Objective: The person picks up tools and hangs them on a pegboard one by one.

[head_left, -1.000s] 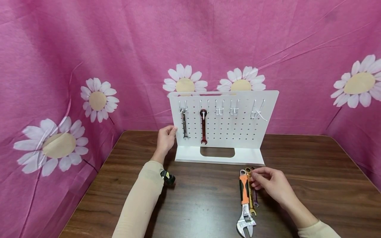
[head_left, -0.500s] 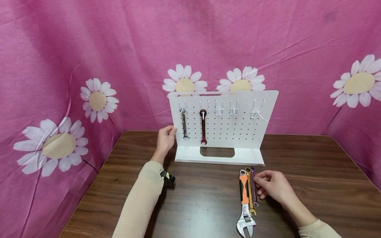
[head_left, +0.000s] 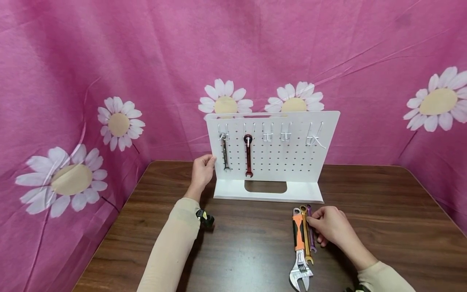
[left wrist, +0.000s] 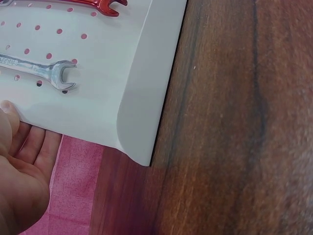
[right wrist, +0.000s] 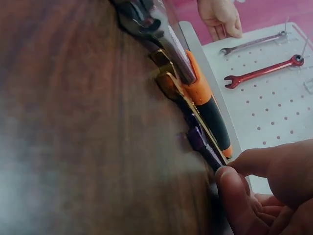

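At the board's left edge my left hand [head_left: 202, 171] pinches the white pegboard [head_left: 279, 162]. Its thumb lies in front and the fingers go behind. On the table to the right, my right hand [head_left: 333, 225] has thumb and forefinger around the upper shank of a purple combination wrench [head_left: 312, 240]. The fingertips partly cover that shank. Directly left of it lies a gold combination wrench [head_left: 308, 245], touching or nearly so. Beside that is an adjustable wrench [head_left: 299, 239] with an orange and black handle. A silver wrench [head_left: 225, 156] and a red wrench [head_left: 249, 158] hang from the board.
Several wire hooks [head_left: 285, 133] stick out from the pegboard's middle and right. The board's base stands on the dark wooden table [head_left: 248, 243]. A pink flowered curtain [head_left: 175, 61] closes off the back and sides.
My right hand first drew slightly right, uncovering the purple wrench, then came back left so its fingertips meet around that wrench. The left hand and the board have stayed put.
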